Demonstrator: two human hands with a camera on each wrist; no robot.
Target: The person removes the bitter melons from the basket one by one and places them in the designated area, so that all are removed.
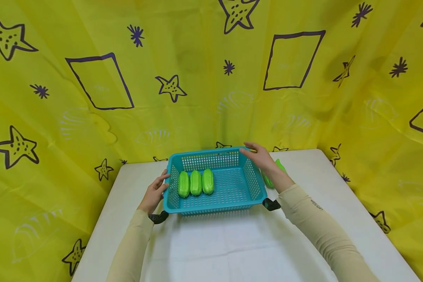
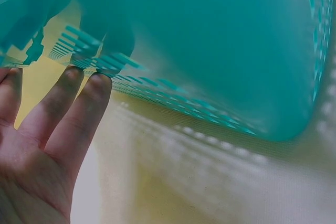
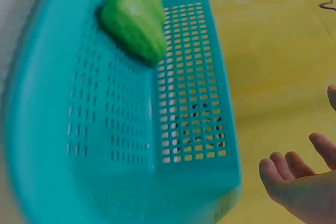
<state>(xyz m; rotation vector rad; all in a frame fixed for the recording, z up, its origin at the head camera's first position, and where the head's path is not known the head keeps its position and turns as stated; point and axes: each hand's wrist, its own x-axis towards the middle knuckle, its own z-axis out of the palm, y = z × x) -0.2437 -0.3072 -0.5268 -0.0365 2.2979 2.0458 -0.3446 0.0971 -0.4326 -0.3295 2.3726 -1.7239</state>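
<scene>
Left hand, fingers straight, touched the turquoise basket holding three green vegetables; right hand, fingers parted, hovered beside it.

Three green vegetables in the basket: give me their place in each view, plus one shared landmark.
Head: the green vegetables lie below centre, slightly left.
Left wrist: not visible.
Right wrist: at the top, left of centre; not all three can be made out.
Landmark: the turquoise basket, in every view.
</scene>
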